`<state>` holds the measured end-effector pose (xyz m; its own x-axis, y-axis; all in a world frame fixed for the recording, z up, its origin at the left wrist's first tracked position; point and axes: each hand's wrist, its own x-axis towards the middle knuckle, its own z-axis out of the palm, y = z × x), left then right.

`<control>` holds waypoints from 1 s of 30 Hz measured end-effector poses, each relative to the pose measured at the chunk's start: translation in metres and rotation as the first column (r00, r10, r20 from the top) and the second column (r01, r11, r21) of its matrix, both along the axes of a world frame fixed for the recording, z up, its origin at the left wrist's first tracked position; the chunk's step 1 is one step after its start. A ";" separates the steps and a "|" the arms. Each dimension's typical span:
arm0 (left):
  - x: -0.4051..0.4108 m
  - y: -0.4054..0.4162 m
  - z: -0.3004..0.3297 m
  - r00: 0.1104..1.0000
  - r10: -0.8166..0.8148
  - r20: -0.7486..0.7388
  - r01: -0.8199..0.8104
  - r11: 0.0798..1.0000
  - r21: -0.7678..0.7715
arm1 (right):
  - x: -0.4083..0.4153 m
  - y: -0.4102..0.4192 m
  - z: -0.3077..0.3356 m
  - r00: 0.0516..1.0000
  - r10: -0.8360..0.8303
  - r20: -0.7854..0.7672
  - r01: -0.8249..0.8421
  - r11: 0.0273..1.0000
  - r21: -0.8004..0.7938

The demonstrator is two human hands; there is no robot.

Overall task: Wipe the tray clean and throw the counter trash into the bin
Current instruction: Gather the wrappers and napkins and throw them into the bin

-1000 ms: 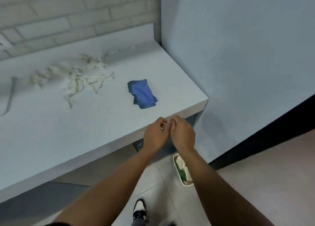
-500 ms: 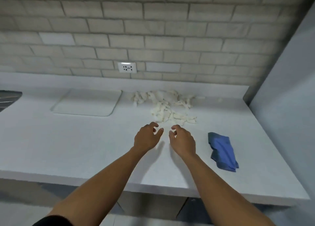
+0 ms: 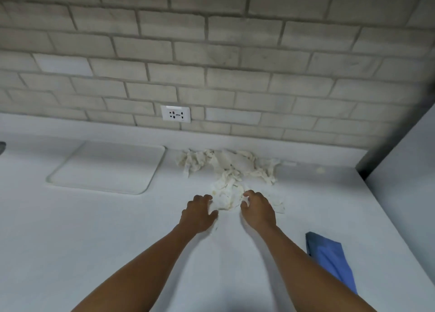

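Note:
A pile of torn white paper scraps (image 3: pixel 231 168) lies on the white counter (image 3: pixel 94 241), against the back ledge. My left hand (image 3: pixel 197 214) and my right hand (image 3: pixel 259 209) sit on either side of the pile's near end, fingers curled around the closest clump of scraps. A flat white tray (image 3: pixel 106 168) rests on the counter to the left of the pile. A folded blue cloth (image 3: pixel 329 260) lies at the right, near my right forearm. The bin is out of view.
A brick wall with a white power socket (image 3: pixel 175 114) rises behind the counter. A plain grey wall (image 3: pixel 404 175) closes off the counter's right end. A dark sink edge (image 3: pixel 2 147) shows at the far left.
My view swung up from the counter's end and the bin on the floor to face the wall. Both hands moved forward over the counter and closed in on the near end of the scrap pile.

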<state>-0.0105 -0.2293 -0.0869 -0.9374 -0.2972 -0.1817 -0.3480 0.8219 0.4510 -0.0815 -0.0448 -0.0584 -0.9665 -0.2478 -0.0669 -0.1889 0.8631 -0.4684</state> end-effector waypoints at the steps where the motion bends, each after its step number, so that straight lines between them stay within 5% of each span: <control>1: -0.005 0.000 0.000 1.000 0.016 0.011 -0.016 1.000 -0.001 | -0.011 -0.003 0.002 1.000 0.017 -0.003 -0.017 1.000 -0.008; 6: -0.050 -0.010 0.009 0.997 0.080 -0.009 -0.081 0.994 -0.071 | -0.061 -0.022 0.006 0.997 0.073 0.019 -0.071 0.993 -0.092; 12: -0.134 -0.020 0.022 0.967 0.197 -0.158 -0.173 0.972 0.156 | -0.092 -0.006 -0.020 0.993 0.110 0.048 -0.109 0.994 -0.026; 21: -0.195 -0.013 0.016 0.979 0.195 -0.065 -0.176 0.958 0.226 | -0.135 -0.002 -0.025 0.985 0.119 -0.123 -0.139 0.977 -0.164; 26: -0.203 -0.008 0.007 0.959 0.278 -0.057 -0.261 0.942 0.212 | -0.154 -0.018 -0.032 0.956 0.282 0.083 -0.272 0.955 -0.114; 30: -0.206 -0.012 0.007 0.910 0.414 -0.030 -0.394 0.884 0.252 | -0.159 -0.027 -0.033 0.971 0.225 0.080 -0.216 0.970 -0.106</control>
